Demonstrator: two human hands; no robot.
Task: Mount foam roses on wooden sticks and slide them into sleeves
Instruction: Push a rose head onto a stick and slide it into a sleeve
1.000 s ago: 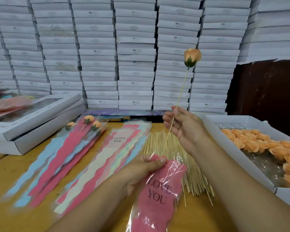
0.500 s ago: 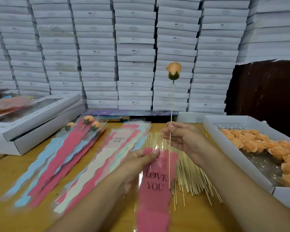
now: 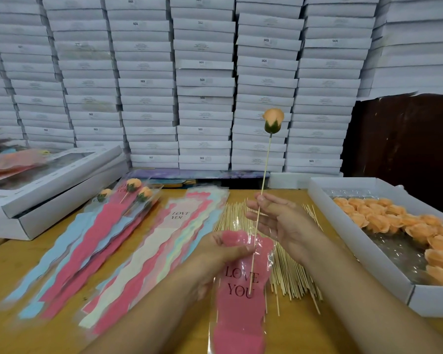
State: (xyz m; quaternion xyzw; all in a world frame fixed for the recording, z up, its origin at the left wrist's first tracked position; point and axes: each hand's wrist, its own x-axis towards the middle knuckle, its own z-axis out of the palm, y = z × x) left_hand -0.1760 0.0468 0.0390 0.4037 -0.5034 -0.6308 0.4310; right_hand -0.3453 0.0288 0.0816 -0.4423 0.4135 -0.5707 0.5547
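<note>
An orange foam rose sits on top of a thin wooden stick that stands nearly upright. My right hand pinches the stick about midway. The stick's lower end is inside a pink "LOVE YOU" sleeve, reaching down to the lettering. My left hand grips the sleeve's top edge, thumb on the pink paper. The sleeve hangs down toward me over the wooden table.
A pile of bare sticks lies under my hands. Empty sleeves fan out to the left, and sleeved roses lie beyond them. A white box of loose orange roses stands at the right, lidded boxes at the left, stacked white boxes behind.
The stick has slid further down into the sleeve, and the rose has come lower. One second ago the stick leaned right with only its tip at the sleeve's mouth.
</note>
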